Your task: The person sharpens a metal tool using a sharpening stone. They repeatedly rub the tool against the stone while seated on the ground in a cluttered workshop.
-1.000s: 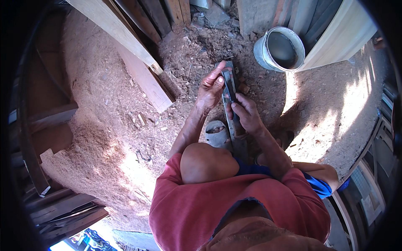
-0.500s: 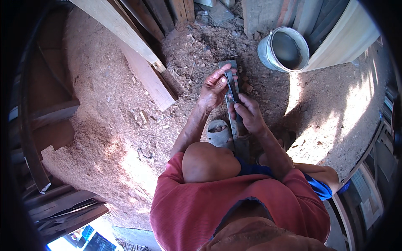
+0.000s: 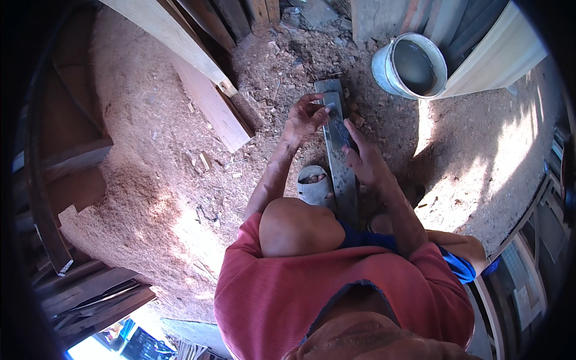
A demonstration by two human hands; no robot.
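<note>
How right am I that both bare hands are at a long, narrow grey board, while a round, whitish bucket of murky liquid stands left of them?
Only the side is wrong: the head view shows the round, whitish bucket standing right of the left hand and right hand.

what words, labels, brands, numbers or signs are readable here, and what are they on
None that I can read.
Pale bucket: no lettering shows on its side.
Long narrow board under the hands: dark marks and stains, no legible writing.
Red shirt: no print visible.
Dark object at the lower left: too small and blurred to tell whether it bears any text.
</note>
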